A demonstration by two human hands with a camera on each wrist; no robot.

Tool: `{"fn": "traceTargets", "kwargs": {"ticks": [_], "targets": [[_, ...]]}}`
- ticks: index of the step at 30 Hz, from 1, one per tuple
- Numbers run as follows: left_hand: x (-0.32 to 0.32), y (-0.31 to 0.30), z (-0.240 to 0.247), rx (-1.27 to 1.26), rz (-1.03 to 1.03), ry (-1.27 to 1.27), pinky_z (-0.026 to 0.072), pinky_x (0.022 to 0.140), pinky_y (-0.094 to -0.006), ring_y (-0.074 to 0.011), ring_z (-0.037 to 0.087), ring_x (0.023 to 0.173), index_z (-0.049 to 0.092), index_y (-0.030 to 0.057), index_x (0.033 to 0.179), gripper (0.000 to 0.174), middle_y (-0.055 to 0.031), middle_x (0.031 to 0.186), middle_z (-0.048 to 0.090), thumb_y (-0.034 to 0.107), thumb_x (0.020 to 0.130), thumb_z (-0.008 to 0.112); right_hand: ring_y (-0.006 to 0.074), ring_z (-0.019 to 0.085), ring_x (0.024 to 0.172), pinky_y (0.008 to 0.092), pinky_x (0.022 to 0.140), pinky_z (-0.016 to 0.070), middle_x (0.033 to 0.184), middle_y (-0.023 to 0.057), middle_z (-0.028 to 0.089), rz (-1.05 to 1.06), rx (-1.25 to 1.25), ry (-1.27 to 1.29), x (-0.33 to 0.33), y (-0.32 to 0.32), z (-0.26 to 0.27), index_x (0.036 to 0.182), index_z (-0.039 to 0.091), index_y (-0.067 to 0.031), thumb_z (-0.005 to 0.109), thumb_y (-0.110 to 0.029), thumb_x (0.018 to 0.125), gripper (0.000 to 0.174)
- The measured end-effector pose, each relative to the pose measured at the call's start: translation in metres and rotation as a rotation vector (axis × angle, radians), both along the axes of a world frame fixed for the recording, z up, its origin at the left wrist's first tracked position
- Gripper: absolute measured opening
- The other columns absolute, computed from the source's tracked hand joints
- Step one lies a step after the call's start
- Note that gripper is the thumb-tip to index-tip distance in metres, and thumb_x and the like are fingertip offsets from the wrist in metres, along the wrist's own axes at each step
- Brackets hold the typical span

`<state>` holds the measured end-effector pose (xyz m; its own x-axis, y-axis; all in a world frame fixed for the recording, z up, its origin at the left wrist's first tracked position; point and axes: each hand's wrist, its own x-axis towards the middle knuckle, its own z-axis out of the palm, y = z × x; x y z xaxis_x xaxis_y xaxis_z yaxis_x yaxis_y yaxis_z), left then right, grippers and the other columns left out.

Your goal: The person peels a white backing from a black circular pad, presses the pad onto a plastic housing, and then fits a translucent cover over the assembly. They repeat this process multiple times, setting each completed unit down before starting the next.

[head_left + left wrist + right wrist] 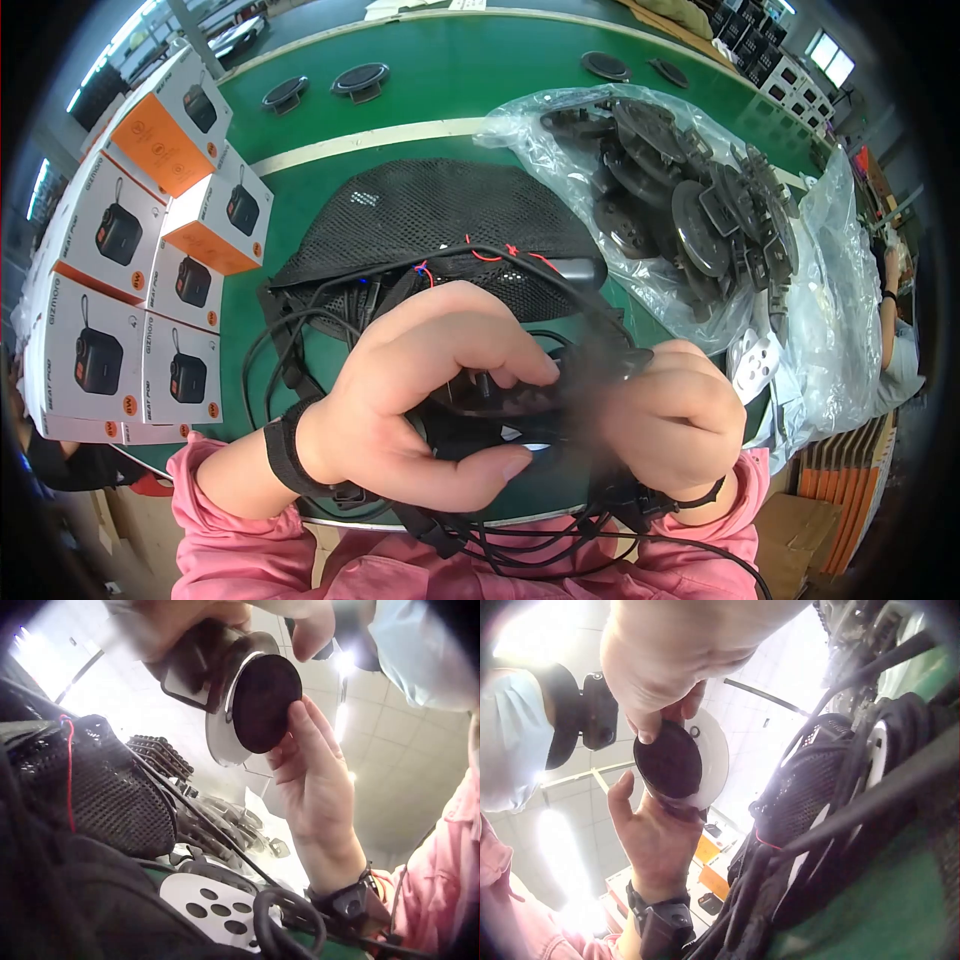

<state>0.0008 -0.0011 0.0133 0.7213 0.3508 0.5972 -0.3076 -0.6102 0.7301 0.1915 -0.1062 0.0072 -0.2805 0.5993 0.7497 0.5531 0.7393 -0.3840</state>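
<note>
Both hands hold a dark round part between them, partly blurred in the head view. My left hand (400,390) curls its fingers round the part's body (196,666), with its thumb standing apart from them. A black disc (266,703) lies against the part's wider, shiny rim (715,761). At the disc's edge my right hand (322,791) pinches with thumb and fingers; in the right wrist view, its fingertips (646,727) touch the disc's upper edge. Fingers cover some of the part, and the contact between disc and rim is partly hidden.
Behind the hands lies a black mesh bag (430,210) with cables around it. Boxes (105,235) are stacked at left. Several dark parts (690,200) rest on clear plastic at right, near a white piece with holes (752,362). More round parts (360,80) stand farther back.
</note>
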Motion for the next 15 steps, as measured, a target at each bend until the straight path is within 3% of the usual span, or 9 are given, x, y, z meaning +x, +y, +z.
{"fn": "traceTargets", "kwargs": {"ticks": [3, 15], "targets": [[0.0005, -0.0017, -0.0013, 0.059, 0.034, 0.056, 0.0394, 0.062, -0.0270, -0.0189, 0.049, 0.070, 0.056, 0.0032, 0.085, 0.035, -0.0082, 0.079, 0.052, 0.018, 0.056, 0.069, 0.0206, 0.059, 0.073, 0.0266, 0.060, 0.0443, 0.087, 0.0098, 0.058, -0.016, 0.022, -0.048, -0.0010, -0.0021, -0.0006, 0.086, 0.062, -0.0004, 0.064, -0.005, 0.062, 0.025], [0.0016, -0.0038, -0.0002, 0.028, 0.039, 0.126, 0.0389, 0.061, -0.0265, -0.0187, 0.050, 0.069, 0.058, 0.0043, 0.082, 0.030, -0.0084, 0.079, 0.052, 0.011, 0.054, 0.068, 0.0199, 0.059, 0.073, 0.0251, 0.059, 0.0430, 0.089, 0.0104, 0.058, -0.058, 0.102, -0.153, -0.0009, -0.0053, -0.0016, 0.088, 0.061, 0.0001, 0.060, -0.007, 0.061, 0.028]]}}
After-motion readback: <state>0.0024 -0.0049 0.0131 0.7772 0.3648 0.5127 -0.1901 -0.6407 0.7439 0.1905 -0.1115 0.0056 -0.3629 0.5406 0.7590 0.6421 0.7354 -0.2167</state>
